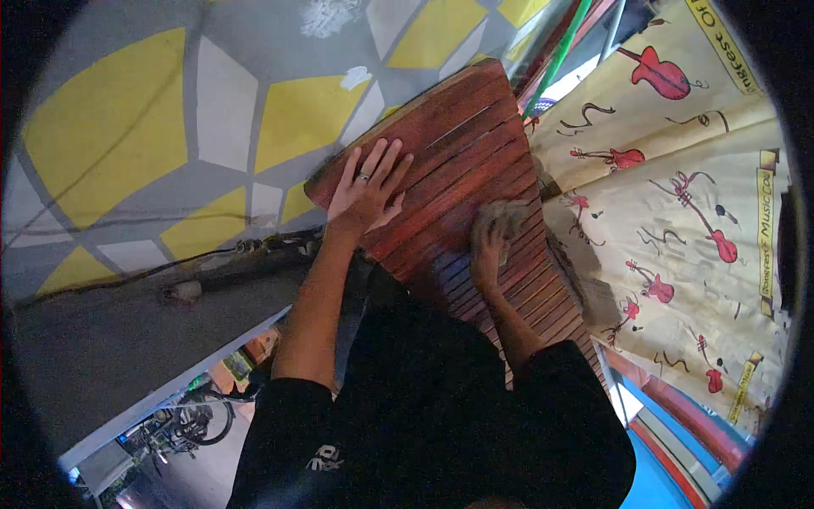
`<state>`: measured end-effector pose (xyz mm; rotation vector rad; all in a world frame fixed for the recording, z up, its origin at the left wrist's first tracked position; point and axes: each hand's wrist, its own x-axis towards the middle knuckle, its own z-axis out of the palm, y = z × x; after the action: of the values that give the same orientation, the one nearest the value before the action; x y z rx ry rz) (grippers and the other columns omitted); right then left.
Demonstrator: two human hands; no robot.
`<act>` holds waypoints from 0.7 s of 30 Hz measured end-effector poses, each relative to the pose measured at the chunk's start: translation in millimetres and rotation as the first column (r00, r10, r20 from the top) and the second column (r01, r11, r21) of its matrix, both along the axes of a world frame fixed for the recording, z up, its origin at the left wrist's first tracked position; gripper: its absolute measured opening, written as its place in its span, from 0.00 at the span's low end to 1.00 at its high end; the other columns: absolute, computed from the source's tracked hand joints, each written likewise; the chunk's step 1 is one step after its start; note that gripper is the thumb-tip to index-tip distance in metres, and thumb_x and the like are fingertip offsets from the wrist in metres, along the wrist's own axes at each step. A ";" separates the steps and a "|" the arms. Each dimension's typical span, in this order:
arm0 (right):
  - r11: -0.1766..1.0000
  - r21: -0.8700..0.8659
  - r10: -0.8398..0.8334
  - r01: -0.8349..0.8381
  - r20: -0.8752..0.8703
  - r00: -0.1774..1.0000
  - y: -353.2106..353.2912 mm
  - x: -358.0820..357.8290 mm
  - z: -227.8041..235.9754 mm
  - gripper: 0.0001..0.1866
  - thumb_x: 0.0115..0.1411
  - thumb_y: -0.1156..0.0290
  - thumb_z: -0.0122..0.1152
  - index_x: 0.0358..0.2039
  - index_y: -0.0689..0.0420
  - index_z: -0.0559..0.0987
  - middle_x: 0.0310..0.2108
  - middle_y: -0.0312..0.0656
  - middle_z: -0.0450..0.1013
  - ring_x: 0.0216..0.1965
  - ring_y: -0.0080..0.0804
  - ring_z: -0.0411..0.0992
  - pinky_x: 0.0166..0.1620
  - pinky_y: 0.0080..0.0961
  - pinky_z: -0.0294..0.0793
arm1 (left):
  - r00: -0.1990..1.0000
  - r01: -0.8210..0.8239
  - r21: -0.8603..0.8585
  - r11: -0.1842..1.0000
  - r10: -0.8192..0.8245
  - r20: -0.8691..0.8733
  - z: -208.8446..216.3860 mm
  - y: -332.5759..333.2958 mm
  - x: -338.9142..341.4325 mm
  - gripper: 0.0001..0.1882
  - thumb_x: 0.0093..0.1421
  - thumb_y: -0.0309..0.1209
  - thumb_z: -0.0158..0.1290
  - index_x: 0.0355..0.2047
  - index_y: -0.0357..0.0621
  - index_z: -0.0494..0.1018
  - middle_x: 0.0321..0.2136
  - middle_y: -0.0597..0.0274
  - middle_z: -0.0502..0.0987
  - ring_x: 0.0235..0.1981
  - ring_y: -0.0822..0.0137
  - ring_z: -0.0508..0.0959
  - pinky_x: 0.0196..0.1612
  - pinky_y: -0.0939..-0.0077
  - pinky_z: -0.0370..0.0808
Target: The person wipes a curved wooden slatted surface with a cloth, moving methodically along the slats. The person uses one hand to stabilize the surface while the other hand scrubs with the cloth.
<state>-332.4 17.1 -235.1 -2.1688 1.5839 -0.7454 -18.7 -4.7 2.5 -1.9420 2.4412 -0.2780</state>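
Observation:
A reddish-brown slatted wooden panel (441, 165) takes up the middle, its narrow slats running on toward the lower right. My left hand (365, 187) lies flat near its left edge, fingers spread, a ring on one finger. Farther right, my right hand (485, 250) presses a crumpled greyish cloth (509, 219) against the slats. The fingers over the cloth are somewhat blurred. Part of the panel's lower end is hidden behind my black shirt.
A wall (144, 110) painted with yellow, white and grey shapes rises beyond the panel's left side. To the right hangs a cream curtain (678, 204) printed with red guitars. A dark cable (170, 276) runs along a grey ledge (153, 348). At lower left stands a bicycle (199, 422).

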 end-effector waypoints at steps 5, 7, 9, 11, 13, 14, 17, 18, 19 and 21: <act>0.959 0.055 -0.283 0.279 0.253 0.925 -97.7 52.2 63.9 0.34 0.61 0.65 0.52 0.68 0.55 0.59 0.72 0.56 0.42 0.70 0.69 0.39 0.67 0.61 0.40 | 1.000 -0.004 -0.018 1.000 0.004 0.023 -1.0 4.2 2.6 0.37 0.61 0.52 0.47 0.70 0.61 0.53 0.72 0.64 0.44 0.73 0.62 0.42 0.71 0.52 0.42; 0.994 -0.082 -0.061 0.078 0.189 0.980 -96.6 62.9 78.4 0.34 0.61 0.66 0.52 0.68 0.55 0.59 0.72 0.55 0.42 0.69 0.68 0.40 0.67 0.62 0.42 | 1.000 -0.007 -0.011 1.000 0.007 0.011 -4.0 4.6 2.6 0.37 0.61 0.52 0.48 0.69 0.61 0.54 0.72 0.64 0.45 0.72 0.62 0.43 0.71 0.52 0.42; 0.972 -0.146 0.195 -0.186 0.051 0.979 -64.9 73.4 86.1 0.33 0.61 0.66 0.52 0.67 0.54 0.60 0.72 0.55 0.42 0.69 0.68 0.42 0.66 0.63 0.43 | 1.000 -0.006 -0.031 0.999 0.006 0.009 -3.6 6.9 7.5 0.37 0.61 0.52 0.48 0.69 0.60 0.55 0.72 0.64 0.45 0.72 0.62 0.43 0.71 0.52 0.42; 0.917 -0.024 0.384 -0.399 -0.224 0.896 -22.5 54.8 62.8 0.34 0.60 0.67 0.53 0.67 0.53 0.60 0.72 0.55 0.42 0.70 0.66 0.42 0.66 0.64 0.43 | 1.000 -0.004 -0.039 0.999 0.004 0.005 -4.6 6.5 5.4 0.37 0.61 0.52 0.48 0.69 0.60 0.55 0.72 0.64 0.45 0.72 0.62 0.43 0.71 0.52 0.42; 0.911 -0.107 0.366 -0.397 -0.228 0.902 0.7 2.9 12.0 0.34 0.61 0.66 0.52 0.68 0.54 0.59 0.72 0.56 0.43 0.70 0.66 0.41 0.66 0.64 0.42 | 1.000 0.011 -0.051 0.999 -0.011 -0.003 -5.5 -0.1 1.3 0.37 0.61 0.53 0.47 0.69 0.60 0.55 0.72 0.64 0.45 0.72 0.62 0.43 0.71 0.52 0.42; 0.904 -0.149 0.365 -0.401 -0.219 0.905 -1.2 -12.9 -2.6 0.34 0.61 0.66 0.52 0.68 0.54 0.59 0.71 0.57 0.43 0.70 0.66 0.41 0.66 0.64 0.42 | 1.000 0.007 -0.048 0.999 -0.007 -0.003 -4.8 -4.1 2.7 0.37 0.61 0.53 0.47 0.69 0.61 0.55 0.72 0.64 0.45 0.72 0.62 0.42 0.71 0.52 0.41; 0.997 -0.075 0.000 0.001 0.015 1.000 -37.2 -21.5 -5.6 0.33 0.64 0.61 0.48 0.68 0.55 0.58 0.71 0.60 0.43 0.70 0.66 0.40 0.66 0.63 0.42 | 1.000 0.002 -0.021 1.000 -0.002 0.009 -3.5 -1.4 -1.7 0.37 0.61 0.53 0.47 0.69 0.61 0.54 0.72 0.65 0.44 0.73 0.62 0.41 0.71 0.52 0.41; 0.991 -0.044 -0.119 0.124 0.116 0.986 -59.2 -5.8 8.1 0.33 0.65 0.58 0.46 0.68 0.56 0.58 0.70 0.61 0.43 0.70 0.67 0.40 0.66 0.63 0.41 | 0.999 -0.005 -0.021 1.000 0.006 0.036 -1.3 0.2 2.3 0.37 0.61 0.53 0.47 0.69 0.61 0.54 0.72 0.65 0.44 0.73 0.62 0.41 0.71 0.52 0.41; 0.970 0.000 -0.238 0.243 0.210 0.948 -82.3 13.2 29.3 0.33 0.66 0.56 0.44 0.68 0.57 0.58 0.70 0.62 0.43 0.70 0.67 0.40 0.67 0.62 0.41 | 0.998 -0.012 -0.021 1.000 0.013 0.061 -0.4 2.5 5.6 0.37 0.62 0.53 0.47 0.69 0.61 0.54 0.72 0.65 0.43 0.73 0.62 0.41 0.71 0.52 0.41; 0.987 -0.002 -0.154 0.159 0.244 0.957 -118.2 28.5 54.7 0.33 0.66 0.55 0.44 0.68 0.56 0.57 0.70 0.62 0.44 0.69 0.68 0.41 0.66 0.62 0.42 | 0.999 0.000 -0.027 1.000 0.001 0.037 -2.1 0.6 0.8 0.37 0.62 0.53 0.46 0.69 0.61 0.53 0.72 0.65 0.42 0.73 0.62 0.40 0.71 0.52 0.40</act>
<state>-303.9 -101.1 -180.5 -1.8955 1.6359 -1.0384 -17.8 -4.2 0.3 -1.9300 2.4271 -0.3452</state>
